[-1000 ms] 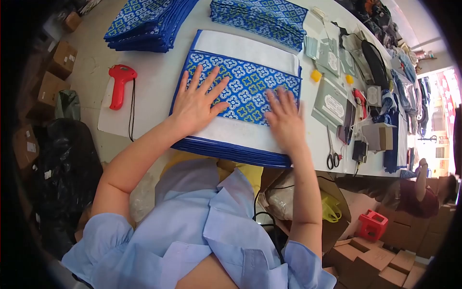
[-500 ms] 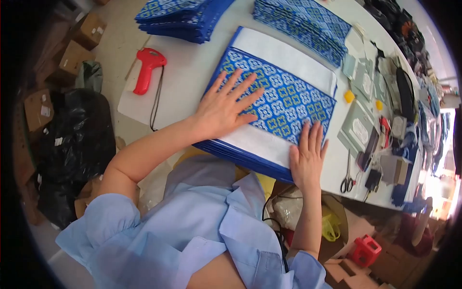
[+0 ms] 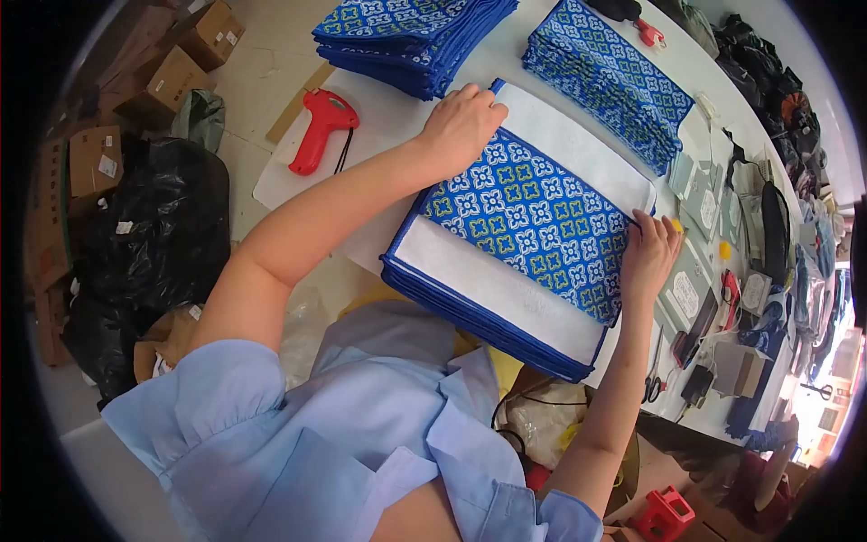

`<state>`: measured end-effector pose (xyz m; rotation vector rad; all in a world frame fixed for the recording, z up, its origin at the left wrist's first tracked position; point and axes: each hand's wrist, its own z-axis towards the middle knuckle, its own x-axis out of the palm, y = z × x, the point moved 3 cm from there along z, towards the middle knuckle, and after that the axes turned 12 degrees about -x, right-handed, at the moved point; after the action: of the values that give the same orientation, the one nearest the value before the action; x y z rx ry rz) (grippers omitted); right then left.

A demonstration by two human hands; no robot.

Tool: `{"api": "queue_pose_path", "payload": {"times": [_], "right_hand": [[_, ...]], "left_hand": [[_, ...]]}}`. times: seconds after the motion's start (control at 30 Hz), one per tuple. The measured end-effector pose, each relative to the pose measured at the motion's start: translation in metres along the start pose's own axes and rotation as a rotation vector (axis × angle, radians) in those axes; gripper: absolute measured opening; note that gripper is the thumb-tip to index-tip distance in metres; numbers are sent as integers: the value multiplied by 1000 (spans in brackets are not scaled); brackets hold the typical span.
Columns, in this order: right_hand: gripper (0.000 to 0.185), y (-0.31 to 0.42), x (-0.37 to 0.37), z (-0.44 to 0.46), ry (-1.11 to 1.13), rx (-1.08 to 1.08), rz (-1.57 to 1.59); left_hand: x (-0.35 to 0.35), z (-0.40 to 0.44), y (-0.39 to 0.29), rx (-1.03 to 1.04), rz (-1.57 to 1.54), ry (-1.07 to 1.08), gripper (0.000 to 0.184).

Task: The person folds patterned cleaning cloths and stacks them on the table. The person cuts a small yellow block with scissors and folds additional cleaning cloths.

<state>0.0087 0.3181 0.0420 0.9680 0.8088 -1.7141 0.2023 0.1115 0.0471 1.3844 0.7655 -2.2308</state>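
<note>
A stack of blue-edged fabric pieces [image 3: 506, 330] lies at the table's near edge. The top piece shows white cloth with a blue band of white and green flower shapes [image 3: 533, 221] folded across it. My left hand [image 3: 462, 131] is closed with curled fingers at the band's upper left edge, near the blue corner. At the band's right edge, my right hand [image 3: 650, 253] pinches the cloth between thumb and fingers; the fingertips are partly hidden. Two more stacks of the same patterned fabric, one at the top left [image 3: 406, 45] and one at the top right [image 3: 610, 81], lie beyond.
A red tagging gun [image 3: 322, 131] with a black cord lies left on the white table [image 3: 293, 172]. Pale green cards [image 3: 682, 294], scissors [image 3: 652, 388] and small boxes crowd the right side. Black plastic bags [image 3: 176, 235] and cartons [image 3: 176, 81] stand on the floor at left.
Both hands were lying flat on the fabric and are now curled at its edges. The left hand moved up to the upper left edge, the right one up along the right edge. The view shifted.
</note>
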Motion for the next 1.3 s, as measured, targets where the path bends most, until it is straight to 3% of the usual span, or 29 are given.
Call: {"api": "queue_pose_path", "payload": {"times": [0.27,0.33,0.53,0.67,0.77,0.83,0.87,0.93,0.97,1.03,1.13,1.3], "right_hand": [[19,5,-5,0,-73,22,26],[19,5,-7,-1,-93,27,14],[19,0,-2,-2,-130,-34,-38],[15,-7,-2,2,60,35,53],[13,-9,-10,5,129,11,49],[13,-11,-10,3,151,8,63],[13,-17,-6,-1,84,52,205],[11,-26,2,-7,0,185,522],[11,-28,4,-9,1,179,523],[9,-32,9,-16,-44,362,793],[7,-39,20,-26,-89,478,1105],[7,-42,24,-33,-158,554,1330]], "left_hand": [[-4,7,6,-4,-148,-59,8],[3,11,11,-37,-164,48,17],[12,17,16,-50,-157,145,15],[11,17,19,11,-133,72,16],[7,15,17,-97,-246,240,17],[3,9,22,-185,-521,137,17],[5,6,26,-188,-519,130,17],[13,0,32,-302,-785,313,21],[15,-1,34,-306,-786,308,21],[15,-8,32,-489,-1160,364,20],[9,-13,28,-523,-1357,367,14],[13,-14,27,-567,-1399,343,14]]}}
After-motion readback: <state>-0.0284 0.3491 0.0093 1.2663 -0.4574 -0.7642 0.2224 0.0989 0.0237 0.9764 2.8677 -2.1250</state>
